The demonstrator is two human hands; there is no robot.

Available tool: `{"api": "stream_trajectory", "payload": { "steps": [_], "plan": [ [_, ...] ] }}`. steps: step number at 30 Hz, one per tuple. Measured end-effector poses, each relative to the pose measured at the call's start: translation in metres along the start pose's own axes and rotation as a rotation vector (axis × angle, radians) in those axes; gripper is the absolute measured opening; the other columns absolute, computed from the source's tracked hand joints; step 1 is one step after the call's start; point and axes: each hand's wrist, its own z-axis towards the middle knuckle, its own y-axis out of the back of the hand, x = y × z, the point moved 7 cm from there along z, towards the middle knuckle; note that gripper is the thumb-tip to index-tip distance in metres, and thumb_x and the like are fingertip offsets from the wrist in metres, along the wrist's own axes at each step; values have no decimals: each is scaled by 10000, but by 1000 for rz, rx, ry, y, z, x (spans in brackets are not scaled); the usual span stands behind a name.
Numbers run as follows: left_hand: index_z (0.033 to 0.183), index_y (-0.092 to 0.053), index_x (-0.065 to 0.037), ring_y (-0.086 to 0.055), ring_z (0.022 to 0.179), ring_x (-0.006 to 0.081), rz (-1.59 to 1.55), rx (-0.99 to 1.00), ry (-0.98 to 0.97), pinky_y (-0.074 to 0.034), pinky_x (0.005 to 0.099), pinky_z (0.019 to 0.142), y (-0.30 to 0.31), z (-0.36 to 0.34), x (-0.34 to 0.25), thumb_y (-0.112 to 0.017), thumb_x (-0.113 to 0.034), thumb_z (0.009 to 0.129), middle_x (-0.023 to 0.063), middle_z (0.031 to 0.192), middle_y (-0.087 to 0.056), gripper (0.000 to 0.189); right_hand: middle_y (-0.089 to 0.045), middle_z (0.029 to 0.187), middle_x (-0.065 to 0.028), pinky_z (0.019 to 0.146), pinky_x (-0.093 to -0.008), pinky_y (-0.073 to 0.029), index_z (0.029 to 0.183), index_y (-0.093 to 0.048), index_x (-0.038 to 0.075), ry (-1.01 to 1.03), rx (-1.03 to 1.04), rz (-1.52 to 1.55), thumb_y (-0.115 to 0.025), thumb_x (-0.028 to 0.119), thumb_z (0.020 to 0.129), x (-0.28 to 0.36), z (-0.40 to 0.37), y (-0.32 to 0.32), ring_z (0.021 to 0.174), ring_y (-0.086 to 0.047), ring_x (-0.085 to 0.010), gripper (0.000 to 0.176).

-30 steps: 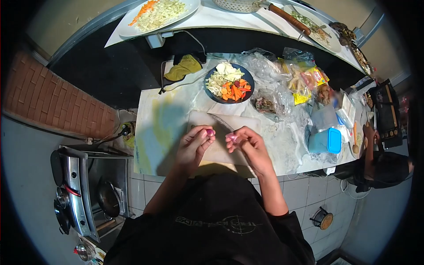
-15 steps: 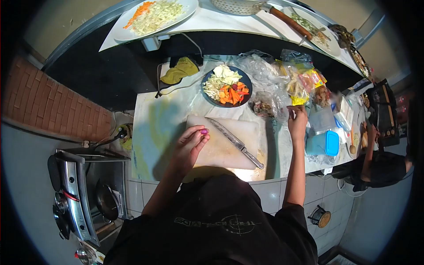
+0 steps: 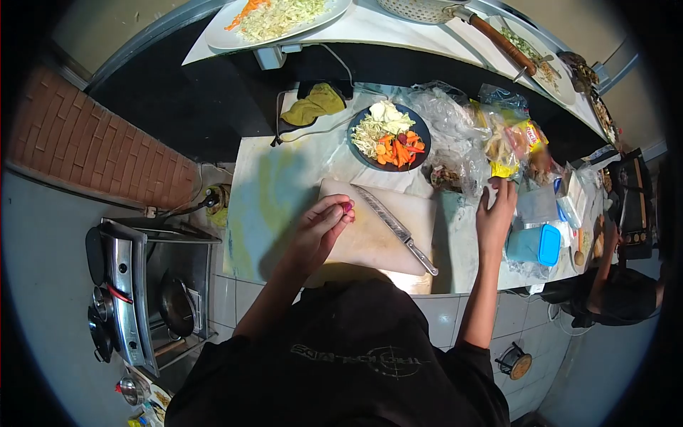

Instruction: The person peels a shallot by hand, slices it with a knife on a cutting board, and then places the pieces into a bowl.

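Observation:
My left hand (image 3: 320, 231) is closed in a pinch on a small purple-red shallot (image 3: 347, 208), above the left part of the white cutting board (image 3: 348, 245). A long knife (image 3: 391, 224) lies slantwise on the board, its handle toward the lower right. My right hand (image 3: 496, 217) is right of the board, beside the clear plastic bags (image 3: 466, 160). Its thumb and fingers look apart, with no object distinguishable between them. Beyond the board stands a dark plate (image 3: 366, 161) with cut carrots (image 3: 402, 151), bean sprouts (image 3: 368, 136) and pale cabbage pieces (image 3: 391, 115).
At the right stands a blue-lidded container (image 3: 548, 245). A green cloth (image 3: 313, 105) lies at the back left. The raised shelf holds a platter of shredded vegetables (image 3: 338, 16) and a wooden-handled strainer (image 3: 498, 39). A stove (image 3: 128, 306) is at left; another person (image 3: 619, 288) at far right.
The whole view has shifted, so the table appears farther right and slightly higher. My left hand still holds the shallot. My right hand's fingers, bunched together before, now look more apart.

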Motion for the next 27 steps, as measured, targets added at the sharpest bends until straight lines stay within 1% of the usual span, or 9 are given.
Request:
{"api": "stream_trajectory", "payload": {
  "steps": [3,6,7,10,17,20,22,25,27],
  "plan": [
    [1175,-588,-4,-580,1029,146,64,-26,-29,-456,305,989,-10,-2,-5,-537,-75,979,68,1084,-619,215,-587,849,-147,683,-369,-456,948,-583,-14,1,168,458,-591,-24,836,54,-23,4,760,-578,-291,113],
    [1174,-594,-5,-591,989,125,90,-85,-8,-474,285,953,-9,-3,-3,-561,-78,968,52,1062,-624,221,-611,851,-115,675,-316,-479,958,-633,3,63,362,713,-614,-15,856,118,-49,8,750,-607,-230,105],
    [1173,-596,-4,-593,971,117,118,-50,-10,-480,275,928,-14,-4,-4,-569,-80,965,50,1043,-627,223,-620,834,-95,654,-283,-475,917,-644,-9,95,351,759,-654,-34,830,136,-54,10,703,-590,-185,91],
    [1169,-601,-2,-594,947,105,173,15,-26,-487,260,886,-26,-9,-4,-576,-81,962,48,1005,-630,223,-631,837,-95,650,-272,-486,940,-658,1,85,408,873,-697,-21,814,160,-62,7,715,-610,-178,133],
    [1148,-609,-1,-598,936,104,201,59,-81,-486,249,864,-32,-13,-7,-568,-86,969,36,971,-624,202,-602,853,-122,668,-314,-503,966,-637,-5,146,437,912,-686,19,840,172,-68,-4,728,-632,-227,137],
    [1144,-601,-15,-603,941,117,58,-71,-56,-484,258,897,-17,-13,-9,-551,-101,980,29,991,-621,191,-598,933,-156,736,-370,-498,1033,-609,-12,42,514,790,-673,84,857,138,-82,-25,834,-621,-284,210],
    [1147,-588,-30,-605,955,130,13,-16,-54,-485,272,923,-3,-10,-5,-534,-119,992,28,1006,-619,187,-568,1027,-193,813,-430,-470,1086,-570,-15,129,491,168,-663,156,863,97,-105,-52,940,-570,-351,296],
    [1143,-584,-34,-571,964,129,-44,-98,-62,-482,248,894,11,-9,-4,-515,-143,1003,43,1037,-584,190,-534,1072,-218,854,-464,-446,1100,-534,-24,28,646,42,-659,189,861,55,-139,-79,967,-527,-385,344],
    [1131,-585,-30,-563,954,133,-105,-127,-104,-484,236,873,8,-11,-12,-512,-146,1004,52,1021,-582,187,-532,1067,-220,857,-463,-446,1092,-524,-26,22,612,50,-655,189,863,46,-157,-92,963,-528,-385,340]
  ]
}}
